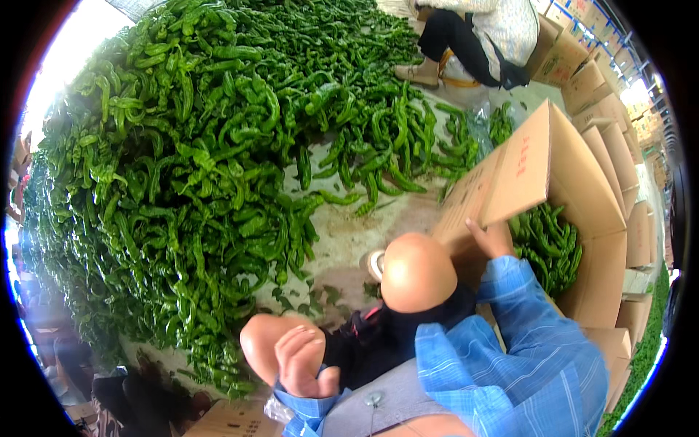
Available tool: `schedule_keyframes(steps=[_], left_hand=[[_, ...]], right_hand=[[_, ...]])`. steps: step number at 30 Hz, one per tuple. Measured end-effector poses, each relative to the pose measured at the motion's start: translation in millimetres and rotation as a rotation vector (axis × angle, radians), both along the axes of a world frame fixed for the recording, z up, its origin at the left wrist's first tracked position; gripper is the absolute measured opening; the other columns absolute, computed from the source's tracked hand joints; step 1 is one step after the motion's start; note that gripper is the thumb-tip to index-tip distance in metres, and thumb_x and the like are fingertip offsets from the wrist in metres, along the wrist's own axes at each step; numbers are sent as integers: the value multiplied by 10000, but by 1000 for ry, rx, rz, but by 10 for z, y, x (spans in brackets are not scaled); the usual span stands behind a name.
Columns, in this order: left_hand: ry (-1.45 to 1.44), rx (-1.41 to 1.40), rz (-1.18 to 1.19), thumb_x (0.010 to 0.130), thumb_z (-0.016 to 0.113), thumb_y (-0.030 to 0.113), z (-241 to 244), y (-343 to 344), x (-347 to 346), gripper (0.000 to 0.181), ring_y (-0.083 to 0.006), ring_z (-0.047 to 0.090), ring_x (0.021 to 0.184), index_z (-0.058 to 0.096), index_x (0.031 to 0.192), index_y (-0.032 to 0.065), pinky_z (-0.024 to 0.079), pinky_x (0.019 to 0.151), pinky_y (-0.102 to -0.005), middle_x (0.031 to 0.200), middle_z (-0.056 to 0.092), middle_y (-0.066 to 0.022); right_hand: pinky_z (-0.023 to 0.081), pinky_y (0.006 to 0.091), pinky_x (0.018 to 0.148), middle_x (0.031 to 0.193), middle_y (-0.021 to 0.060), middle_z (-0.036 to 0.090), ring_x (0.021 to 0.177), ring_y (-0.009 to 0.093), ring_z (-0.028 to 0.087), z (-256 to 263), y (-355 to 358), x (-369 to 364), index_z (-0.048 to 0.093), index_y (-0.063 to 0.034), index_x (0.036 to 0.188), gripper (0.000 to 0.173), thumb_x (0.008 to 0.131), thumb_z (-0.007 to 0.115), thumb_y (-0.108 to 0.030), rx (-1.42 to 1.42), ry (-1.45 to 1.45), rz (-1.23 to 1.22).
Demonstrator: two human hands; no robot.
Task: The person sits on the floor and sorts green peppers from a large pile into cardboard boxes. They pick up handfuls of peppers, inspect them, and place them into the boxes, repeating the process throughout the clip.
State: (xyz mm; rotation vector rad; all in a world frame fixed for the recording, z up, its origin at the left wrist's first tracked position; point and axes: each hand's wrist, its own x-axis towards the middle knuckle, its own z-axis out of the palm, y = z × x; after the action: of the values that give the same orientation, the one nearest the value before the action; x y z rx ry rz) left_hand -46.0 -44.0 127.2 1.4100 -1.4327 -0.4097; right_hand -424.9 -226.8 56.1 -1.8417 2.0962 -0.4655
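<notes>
My left hand (299,361) is raised by my left knee, fingers loosely bent and nothing visible in it. On my right side, my right hand (494,238) grips the near edge of an open cardboard carton (595,273), close to its raised flap (508,169); some fingertips are hidden. Green peppers (551,246) lie inside that carton, beyond my right forearm. In front and to the left spreads a large heap of long green peppers (207,164). Its loose edge reaches the pale floor (349,235) before my knees.
A seated person (469,43) works at the far side of the heap. More cartons (590,87) line the right side, and another carton (235,419) lies by my left. Loose leaves (314,299) and a clear plastic bag (479,128) with peppers are on the floor.
</notes>
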Motion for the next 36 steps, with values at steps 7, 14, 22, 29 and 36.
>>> schedule_keyframes(steps=[7,14,22,29,36], left_hand=[[76,287,-130,730,747,94,-250,-627,226,226,-309,623,923,648,917,16,501,832,-383,954,653,-130],[270,531,-81,792,729,117,-568,-880,598,194,-292,629,869,639,922,5,494,813,-357,915,670,-143],[192,590,-142,725,733,41,-321,-1195,824,296,-275,616,882,640,1005,20,492,784,-336,977,655,-138],[295,517,-179,784,733,105,-278,-1087,523,283,-228,615,849,637,1034,15,480,715,-284,1016,646,-135],[285,789,-237,770,742,80,-143,-733,385,279,-185,617,781,642,1020,12,478,654,-264,987,669,-120]], right_hand=[[420,410,935,1136,244,605,1110,394,543,-212,-72,-71,579,38,1147,428,907,541,-315,-81,-79,-195],[384,376,987,1206,208,595,1148,315,544,-286,-174,13,555,67,1178,442,920,560,-291,-87,-72,-408],[407,380,969,1188,254,592,1160,357,537,-259,-348,273,587,67,1139,546,914,530,-427,19,33,-533],[486,468,705,842,204,632,819,392,606,968,-439,1341,593,9,869,335,884,585,-326,455,541,286],[470,469,760,930,248,629,894,411,598,-1470,-1662,1419,642,-3,918,278,864,570,-266,439,-146,147]])
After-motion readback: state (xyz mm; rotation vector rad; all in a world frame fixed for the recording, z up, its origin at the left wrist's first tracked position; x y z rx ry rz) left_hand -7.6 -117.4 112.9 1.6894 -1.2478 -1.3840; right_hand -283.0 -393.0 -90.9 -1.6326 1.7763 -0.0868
